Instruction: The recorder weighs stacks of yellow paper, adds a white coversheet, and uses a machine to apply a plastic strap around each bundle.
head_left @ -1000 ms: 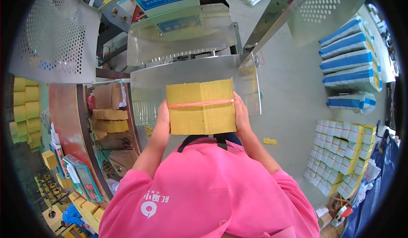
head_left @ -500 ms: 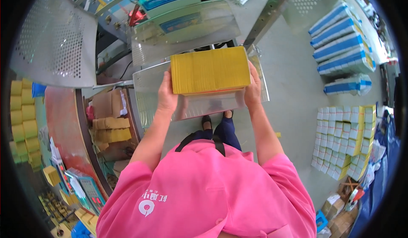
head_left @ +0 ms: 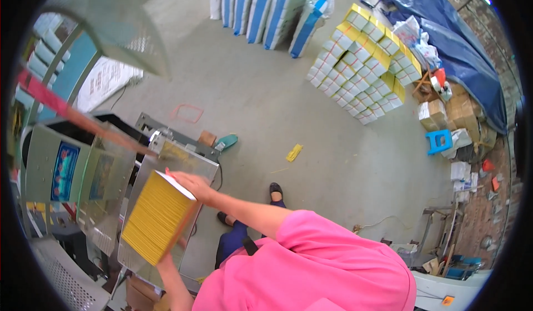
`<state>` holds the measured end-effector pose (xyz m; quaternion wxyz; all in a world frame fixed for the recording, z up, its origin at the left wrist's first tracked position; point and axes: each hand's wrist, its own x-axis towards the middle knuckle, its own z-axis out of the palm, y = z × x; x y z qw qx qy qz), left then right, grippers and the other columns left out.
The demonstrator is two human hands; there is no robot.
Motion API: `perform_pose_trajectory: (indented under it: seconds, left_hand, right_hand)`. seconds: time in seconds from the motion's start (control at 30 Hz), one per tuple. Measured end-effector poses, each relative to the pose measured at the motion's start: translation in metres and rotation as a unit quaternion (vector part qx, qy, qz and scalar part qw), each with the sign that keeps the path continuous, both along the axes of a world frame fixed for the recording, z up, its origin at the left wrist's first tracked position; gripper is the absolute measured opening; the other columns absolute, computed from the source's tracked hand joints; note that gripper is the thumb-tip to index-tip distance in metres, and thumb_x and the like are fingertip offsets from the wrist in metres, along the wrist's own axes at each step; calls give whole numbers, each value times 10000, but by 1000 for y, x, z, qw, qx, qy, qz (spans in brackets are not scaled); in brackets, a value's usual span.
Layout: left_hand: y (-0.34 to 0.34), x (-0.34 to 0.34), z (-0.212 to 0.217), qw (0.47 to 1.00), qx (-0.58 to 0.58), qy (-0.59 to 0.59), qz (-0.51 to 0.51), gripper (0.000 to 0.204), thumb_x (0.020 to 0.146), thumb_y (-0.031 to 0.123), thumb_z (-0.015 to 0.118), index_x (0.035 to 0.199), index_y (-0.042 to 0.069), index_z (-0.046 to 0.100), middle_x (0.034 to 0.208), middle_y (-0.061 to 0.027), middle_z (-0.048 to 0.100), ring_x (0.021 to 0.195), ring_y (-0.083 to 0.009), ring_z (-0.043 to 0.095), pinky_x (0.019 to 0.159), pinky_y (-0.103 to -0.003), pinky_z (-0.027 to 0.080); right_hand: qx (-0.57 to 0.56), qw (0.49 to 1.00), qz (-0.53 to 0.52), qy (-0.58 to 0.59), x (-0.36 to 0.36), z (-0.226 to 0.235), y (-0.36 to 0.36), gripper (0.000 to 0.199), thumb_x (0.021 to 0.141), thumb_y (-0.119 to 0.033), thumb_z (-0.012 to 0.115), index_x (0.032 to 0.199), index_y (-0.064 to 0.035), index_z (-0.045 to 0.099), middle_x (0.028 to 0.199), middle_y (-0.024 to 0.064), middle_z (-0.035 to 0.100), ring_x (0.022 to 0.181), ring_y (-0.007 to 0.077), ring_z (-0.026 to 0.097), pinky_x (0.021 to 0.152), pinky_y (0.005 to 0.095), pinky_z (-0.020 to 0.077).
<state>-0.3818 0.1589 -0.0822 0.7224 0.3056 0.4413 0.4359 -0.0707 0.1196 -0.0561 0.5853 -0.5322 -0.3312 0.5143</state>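
Observation:
A thick stack of yellow paper sheets [head_left: 158, 219], with a white end face, is held between my two hands above the metal table [head_left: 208, 166] of a machine. My right hand [head_left: 190, 185] grips the stack at its white end, thumb and fingers at the edge. At the opposite end my left hand [head_left: 166, 264] is around the near corner, most of its fingers hidden beneath the paper. The stack lies tilted across the view, its yellow ridged side facing up. Whether it touches the table underneath cannot be seen.
White-and-yellow bundles [head_left: 355, 69] are piled on the floor ahead to the right, beside blue-and-white wrapped packs [head_left: 272, 11]. A blue stool [head_left: 438, 141], cardboard boxes [head_left: 463, 108] and a blue tarp [head_left: 444, 28] line the right side. A perforated metal guard [head_left: 69, 277] stands near left.
My view has swung to the right, so the machine and the stack now appear at the lower left. Both hands still hold the stack, and its white end has come into sight.

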Motion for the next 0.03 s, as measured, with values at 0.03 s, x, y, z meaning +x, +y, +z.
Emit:
perform_pose_trajectory:
  seconds: [0.03]
  left_hand:
    - [0, 14, 8, 1000, 10, -1, -7, 621, 919, 350, 618, 1435, 96, 384, 1443, -114, 442, 1286, -288, 460, 1039, -457, 435]
  right_hand:
    - [10, 1000, -7, -1, 4, 7, -18, 459, 1030, -357, 426, 1381, -73, 508, 1422, 64, 495, 1301, 163, 444, 1081, 286, 324]
